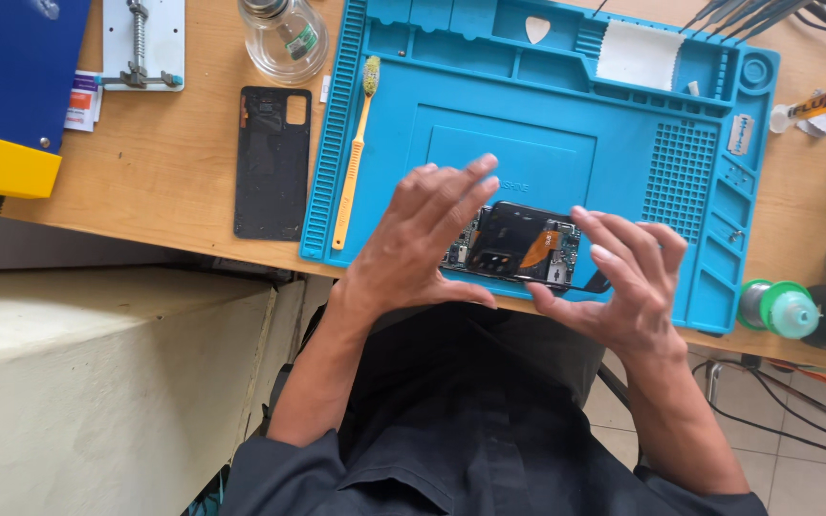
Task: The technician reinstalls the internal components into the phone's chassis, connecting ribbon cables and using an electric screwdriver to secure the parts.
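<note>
Item: opened smartphone (518, 247), held at the near edge of the blue silicone repair mat (528, 143), which serves as the landmark here.

Condition of work: the phone's back cover (272, 162) is already off and lies flat on the desk (174, 162) just left of the mat. The phone's inside faces up, showing a dark shield plate, an orange flex strip and green circuit board at both ends. A thin dark part sticks out at the phone's lower right edge; what it is cannot be told. By the look of it, disassembly is begun, and the internal parts remain in place.

Left hand (423, 244): fingers spread and only lightly curled, fingertips resting over the phone's left end, thumb along its near edge. A loose hold, not a clench.

Right hand (623, 287): fingers (614, 239) bent over the phone's right end, thumb beneath the near edge, pinching it.

Other items by the mat:
- yellow toothbrush (356, 153), lying along its left rim.
- clear glass bottle (284, 38), beyond its far left corner.
- tweezers (738, 14), beyond its far right corner.
- green-capped bottle (781, 308), just right of its near right corner.
</note>
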